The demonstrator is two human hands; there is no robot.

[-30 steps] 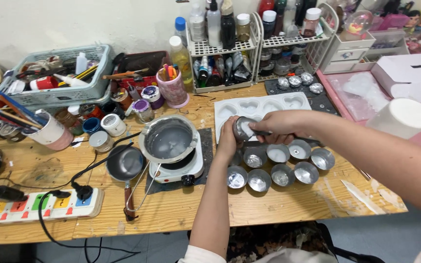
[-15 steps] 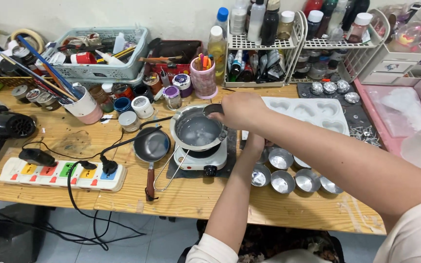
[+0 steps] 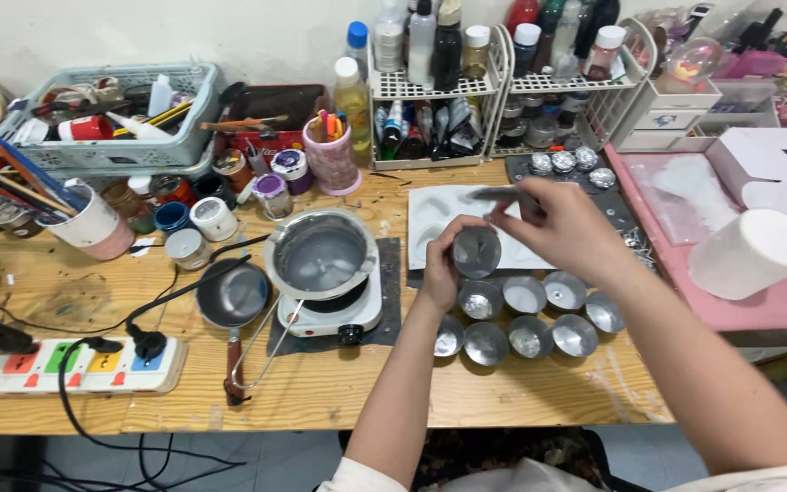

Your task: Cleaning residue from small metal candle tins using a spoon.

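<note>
My left hand (image 3: 441,278) holds a small round metal cup (image 3: 476,251) tilted up above the wooden table (image 3: 339,392). My right hand (image 3: 568,230) is just right of the cup and pinches a thin grey stick (image 3: 495,193), blurred, that points left above the cup. Below the hands, several more empty metal cups (image 3: 523,321) stand in two rows on the table. A metal pot (image 3: 321,254) sits on a small white electric hot plate (image 3: 334,314) to the left of my left hand.
A small pan (image 3: 233,293) and a power strip (image 3: 66,363) lie to the left. A white mould (image 3: 439,219) lies behind the cups. Wire racks of bottles (image 3: 430,87), a basket (image 3: 120,114), a pink pen cup (image 3: 332,157) and jars line the back. A white cylinder (image 3: 753,253) rests at right.
My right hand had reached left over the pot half a second ago; it has come back to the cup in my left hand, with a thin stick in it.
</note>
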